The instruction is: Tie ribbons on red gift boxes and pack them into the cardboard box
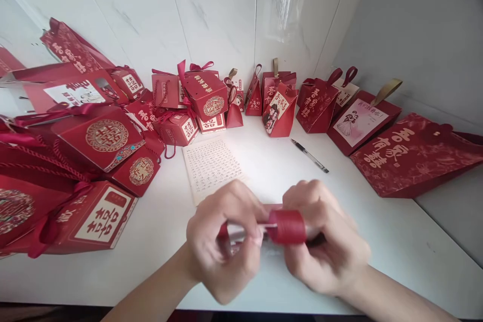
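Observation:
A curled red strap (pixel 289 227) sits between my two hands above the front of the table, forming a short loop. My right hand (pixel 326 239) is closed on the strap's right side, its fingers bent. Thumb and forefinger of my left hand (pixel 228 236) are pinched together at a thin pale end on the strap's left; motion blurs what exactly they grip. Beneath and behind both hands lies a partly hidden red and pale item, showing only in small patches. Nearest beyond the left hand is a handwritten sheet of paper (pixel 211 166).
Red gift boxes (pixel 107 133) with ribbons and cords are piled at the left. More boxes (pixel 206 90) stand along the tiled wall. Red bags with loop handles (pixel 411 158) line the right side. A black pen (pixel 309 155) lies on the white table (pixel 407 256).

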A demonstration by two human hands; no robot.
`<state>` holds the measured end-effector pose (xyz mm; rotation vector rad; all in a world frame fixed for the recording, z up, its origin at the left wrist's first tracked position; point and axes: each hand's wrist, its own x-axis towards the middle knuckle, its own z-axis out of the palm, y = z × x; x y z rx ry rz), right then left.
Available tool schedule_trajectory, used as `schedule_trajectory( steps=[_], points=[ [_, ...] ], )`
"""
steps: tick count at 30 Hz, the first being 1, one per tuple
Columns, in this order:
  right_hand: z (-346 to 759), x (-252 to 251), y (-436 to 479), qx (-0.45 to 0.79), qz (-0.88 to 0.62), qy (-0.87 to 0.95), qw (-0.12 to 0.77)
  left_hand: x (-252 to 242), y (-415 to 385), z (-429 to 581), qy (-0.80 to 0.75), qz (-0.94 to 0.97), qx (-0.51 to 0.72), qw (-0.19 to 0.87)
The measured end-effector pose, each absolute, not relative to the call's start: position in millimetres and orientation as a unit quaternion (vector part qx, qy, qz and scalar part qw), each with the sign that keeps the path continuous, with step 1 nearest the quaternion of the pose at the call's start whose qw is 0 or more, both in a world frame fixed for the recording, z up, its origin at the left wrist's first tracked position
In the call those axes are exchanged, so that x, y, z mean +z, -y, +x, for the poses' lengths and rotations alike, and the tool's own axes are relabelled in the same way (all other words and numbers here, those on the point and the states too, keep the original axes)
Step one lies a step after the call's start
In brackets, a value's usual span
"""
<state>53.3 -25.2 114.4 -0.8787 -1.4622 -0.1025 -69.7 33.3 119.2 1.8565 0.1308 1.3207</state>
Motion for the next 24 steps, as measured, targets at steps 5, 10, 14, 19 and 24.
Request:
schedule_trajectory(
  steps=[5, 10, 14, 19, 24],
  points=[
    [59, 119, 18, -0.010, -0.453, 0.634, 0.627, 119, -53, -68, -0.060, 0.751, 0.521, 0.401],
    [60, 116, 15, 0.014, -0.477, 0.615, 0.627, 116, -56, -64, -0.112, 0.731, 0.523, 0.424],
    [61, 113, 13, 0.013, -0.477, 0.613, 0.630, 118, -56, -65, -0.126, 0.737, 0.501, 0.437],
    [62, 113, 13, 0.014, -0.459, 0.625, 0.632, 118, -56, -64, -0.106, 0.737, 0.522, 0.417],
    [61, 111, 14, 0.001, -0.454, 0.627, 0.633, 116, -56, -64, -0.086, 0.736, 0.528, 0.416]
  ],
)
